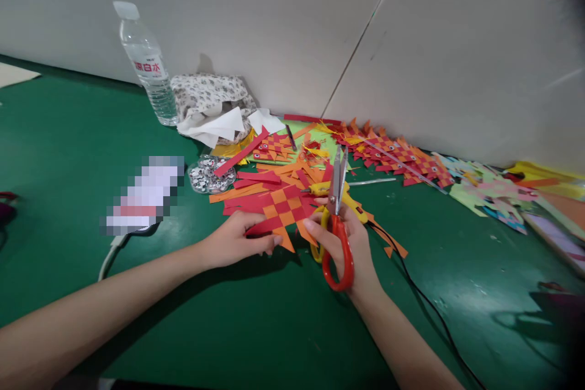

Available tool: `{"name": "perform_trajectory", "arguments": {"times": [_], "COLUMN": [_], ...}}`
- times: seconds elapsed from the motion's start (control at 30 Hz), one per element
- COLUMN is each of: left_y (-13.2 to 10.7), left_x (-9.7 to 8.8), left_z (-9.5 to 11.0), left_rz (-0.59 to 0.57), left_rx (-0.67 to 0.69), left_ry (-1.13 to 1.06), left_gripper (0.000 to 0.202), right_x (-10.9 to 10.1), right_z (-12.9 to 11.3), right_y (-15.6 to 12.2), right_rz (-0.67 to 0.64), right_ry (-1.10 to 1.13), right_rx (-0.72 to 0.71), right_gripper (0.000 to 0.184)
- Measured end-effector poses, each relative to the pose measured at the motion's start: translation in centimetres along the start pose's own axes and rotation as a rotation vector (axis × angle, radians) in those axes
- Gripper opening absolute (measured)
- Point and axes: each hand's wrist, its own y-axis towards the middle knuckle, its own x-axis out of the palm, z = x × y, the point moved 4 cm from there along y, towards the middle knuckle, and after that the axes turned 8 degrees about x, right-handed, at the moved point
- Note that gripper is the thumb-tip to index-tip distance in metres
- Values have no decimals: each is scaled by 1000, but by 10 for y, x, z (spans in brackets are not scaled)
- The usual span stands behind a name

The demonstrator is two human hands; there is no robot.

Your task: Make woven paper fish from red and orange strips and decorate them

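Observation:
My left hand [233, 239] pinches the lower left edge of a woven red and orange paper piece [286, 207] that lies on the green table [68, 152]. My right hand [350, 244] is closed around a pair of scissors with red and yellow handles [337, 237]. The blades [339, 180] point away from me, almost closed, just right of the woven piece. Loose red and orange paper strips [256, 180] lie around and behind it.
A water bottle [147, 64] and a patterned cloth pouch [208, 94] stand by the wall. A dish of googly eyes [210, 173] sits left of the strips. Finished woven pieces [397, 155] and pastel paper cutouts [493, 192] spread right. A black cable [425, 301] runs under my right arm.

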Motion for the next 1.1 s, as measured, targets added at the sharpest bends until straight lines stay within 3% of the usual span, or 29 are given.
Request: {"name": "perform_trajectory", "arguments": {"times": [0.17, 0.43, 0.57, 0.67, 0.83, 0.93, 1.03, 1.1], "left_y": [-2, -2, 0, 2, 4, 3, 0, -1], "left_x": [4, 7, 6, 7, 0, -3, -4, -2], "left_z": [3, -2, 1, 0, -1, -1, 1, 1], "left_rz": [-115, -82, -85, -111, 60, 151, 193, 157], "left_rx": [36, -28, 24, 15, -1, 9, 13, -19], "left_ry": [129, 94, 44, 15, -70, -89, -96, -87], "left_gripper": [25, 29, 21, 22, 38, 24, 63, 52], "right_x": [7, 10, 6, -1, -11, -7, 2, 8], "right_z": [7, 17, 19, 18, 13, 14, 17, 18], "right_y": [-1, -4, -1, 4, 9, 7, 1, -3], "right_rz": [-95, -107, -68, 37, 153, 137, 60, -11], "right_ry": [66, 183, 221, 274, 344, 316, 276, 259], "right_rx": [89, 75, 49, 20, -24, -25, 8, 42], "right_gripper": [49, 45, 44, 45, 48, 48, 51, 53]}}
